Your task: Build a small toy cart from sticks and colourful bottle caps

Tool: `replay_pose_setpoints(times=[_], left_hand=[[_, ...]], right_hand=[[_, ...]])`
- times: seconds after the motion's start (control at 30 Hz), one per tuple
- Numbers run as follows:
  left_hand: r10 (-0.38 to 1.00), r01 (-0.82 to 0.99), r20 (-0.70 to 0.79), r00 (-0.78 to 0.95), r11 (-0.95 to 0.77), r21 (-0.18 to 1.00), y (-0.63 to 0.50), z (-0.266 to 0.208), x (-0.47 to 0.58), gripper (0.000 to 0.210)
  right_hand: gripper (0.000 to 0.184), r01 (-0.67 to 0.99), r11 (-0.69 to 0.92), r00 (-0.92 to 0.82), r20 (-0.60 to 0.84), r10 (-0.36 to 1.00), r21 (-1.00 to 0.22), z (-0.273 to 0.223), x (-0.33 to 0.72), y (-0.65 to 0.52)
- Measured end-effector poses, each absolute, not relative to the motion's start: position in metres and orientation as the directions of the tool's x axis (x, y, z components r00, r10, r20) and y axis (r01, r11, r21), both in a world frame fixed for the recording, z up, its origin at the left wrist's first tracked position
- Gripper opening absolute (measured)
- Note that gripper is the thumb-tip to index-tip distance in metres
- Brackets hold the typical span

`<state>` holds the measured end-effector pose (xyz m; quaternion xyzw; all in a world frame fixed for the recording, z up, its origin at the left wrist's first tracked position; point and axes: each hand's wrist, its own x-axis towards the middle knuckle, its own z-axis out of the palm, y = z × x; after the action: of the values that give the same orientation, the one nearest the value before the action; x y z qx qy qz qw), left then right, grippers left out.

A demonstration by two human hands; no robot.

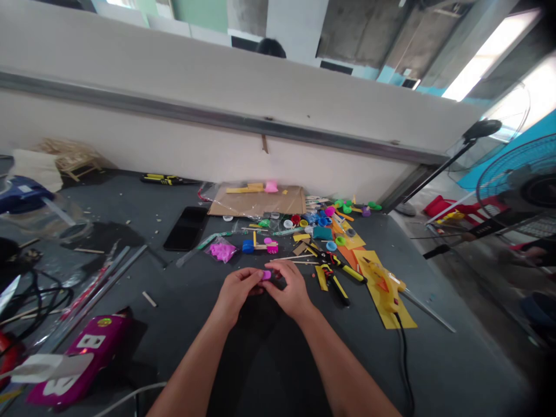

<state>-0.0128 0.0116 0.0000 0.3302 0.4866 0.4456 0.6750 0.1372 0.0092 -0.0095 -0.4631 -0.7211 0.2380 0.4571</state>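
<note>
Where both hands meet — left [237,289], right [292,286] — sits a pink piece [266,275].

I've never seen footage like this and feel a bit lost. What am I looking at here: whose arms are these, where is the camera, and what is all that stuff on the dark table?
There is no machine here: the picture comes from a camera worn on a person's head, looking forward and down at their own arms. The left hand and the right hand meet over a dark grey table and pinch a small purple piece between their fingertips. What the piece is exactly is too small to tell.

Behind the hands lie many small coloured plastic parts, a bag of pink parts, a black phone and a sheet of cardboard. To the right are a yellow glue gun on yellow paper and pliers with yellow-and-black handles. At the lower left lies a magenta box. A fan stands at the far right.
</note>
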Motion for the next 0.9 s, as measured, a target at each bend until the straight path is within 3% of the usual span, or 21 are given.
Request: replay_pose_setpoints(times=[0.13,0.4,0.63,0.9], left_hand=[[0.905,-0.298,-0.394,0.158,0.425,0.855,0.0100,0.0018,-0.0121,0.027],[0.901,-0.287,-0.392,0.188,0.432,0.855,0.0097,0.0022,-0.0123,0.024],[0.868,-0.372,-0.445,0.218,0.496,0.785,0.0099,-0.0001,-0.0144,0.025],[0.883,-0.337,-0.415,0.219,0.467,0.817,0.0102,-0.0046,-0.0133,0.026]], right_hand=[[0.015,0.480,0.473,-0.143,0.466,0.873,-0.739,-0.0097,0.1384,0.0112],[0.018,0.474,0.500,-0.153,0.492,0.857,-0.724,-0.0073,0.1367,0.0106],[0.017,0.481,0.520,-0.166,0.509,0.845,-0.706,-0.0094,0.1364,0.0110],[0.018,0.461,0.522,-0.151,0.517,0.843,-0.717,-0.0124,0.1343,0.0127]])
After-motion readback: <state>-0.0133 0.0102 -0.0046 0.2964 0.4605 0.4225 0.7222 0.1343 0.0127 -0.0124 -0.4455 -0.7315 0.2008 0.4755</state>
